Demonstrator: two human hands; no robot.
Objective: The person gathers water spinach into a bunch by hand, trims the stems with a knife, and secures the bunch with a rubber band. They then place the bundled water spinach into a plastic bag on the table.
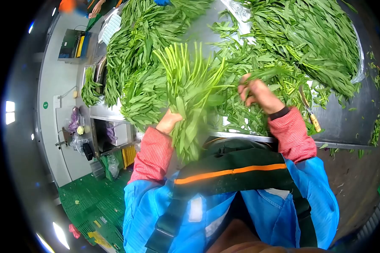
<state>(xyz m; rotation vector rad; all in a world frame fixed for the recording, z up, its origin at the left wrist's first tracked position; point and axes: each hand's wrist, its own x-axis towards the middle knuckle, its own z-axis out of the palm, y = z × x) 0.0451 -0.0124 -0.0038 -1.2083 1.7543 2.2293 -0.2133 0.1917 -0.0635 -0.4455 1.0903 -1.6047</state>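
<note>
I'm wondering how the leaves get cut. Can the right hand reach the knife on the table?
Probably yes. The knife lies on the table close beside the right hand, handle uncovered. But that grip is pinching green stems, so it must let go first. The left hand holds the bunch.

The left hand (169, 121) shows only its wrist side, its fingers hidden behind the bunch of greens (185, 97) it grips. The right hand (257, 93) is blurred, so its fingers merge together and whether they pinch a stem cannot be told. A knife (310, 114) lies with its blade partly buried under leaves. A co-worker's hand (98, 7) is cut off by the top edge.
</note>
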